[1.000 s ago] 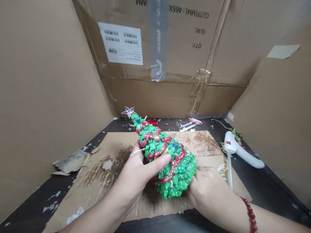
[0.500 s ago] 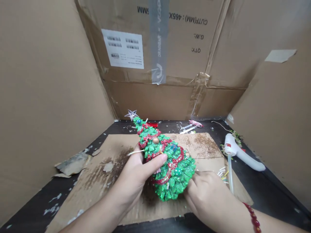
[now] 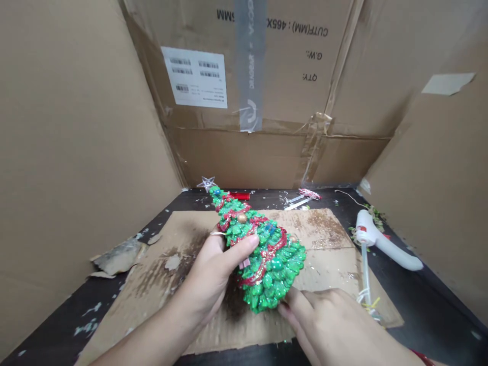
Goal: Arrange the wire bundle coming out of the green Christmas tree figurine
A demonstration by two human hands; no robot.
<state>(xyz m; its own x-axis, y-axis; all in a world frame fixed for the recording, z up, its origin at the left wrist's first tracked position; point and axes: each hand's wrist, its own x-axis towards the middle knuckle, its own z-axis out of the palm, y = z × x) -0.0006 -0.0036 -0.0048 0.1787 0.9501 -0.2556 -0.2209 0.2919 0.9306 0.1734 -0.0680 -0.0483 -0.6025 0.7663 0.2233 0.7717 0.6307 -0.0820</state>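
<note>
A green glittery Christmas tree figurine (image 3: pixel 272 269) with red garlands and small baubles leans up and left, above the cardboard sheet (image 3: pixel 328 269). At its tip is a clear star (image 3: pixel 207 184). My left hand (image 3: pixel 213 262) is closed round the tree's middle, thumb across the front. Under my left thumb shows a small pink piece (image 3: pixel 244 263) on the tree. Down at the wide base, my right hand (image 3: pixel 324 317) has its fingers curled together against the lower edge. The tips are partly hidden, so whatever they hold there cannot be made out.
To the right lies a white glue gun (image 3: pixel 389 246) with a clear glue stick (image 3: pixel 366 269). White and yellow ties (image 3: pixel 369 303) are beside it. Pink-and-white string (image 3: pixel 309 194) and a red piece (image 3: pixel 239 196) lie at the back. Cardboard walls (image 3: pixel 244 157) surround the dark table.
My right hand has shifted left and down along the tree's base, uncovering more ties. The tree has turned a little in my left hand. The view has moved slightly.
</note>
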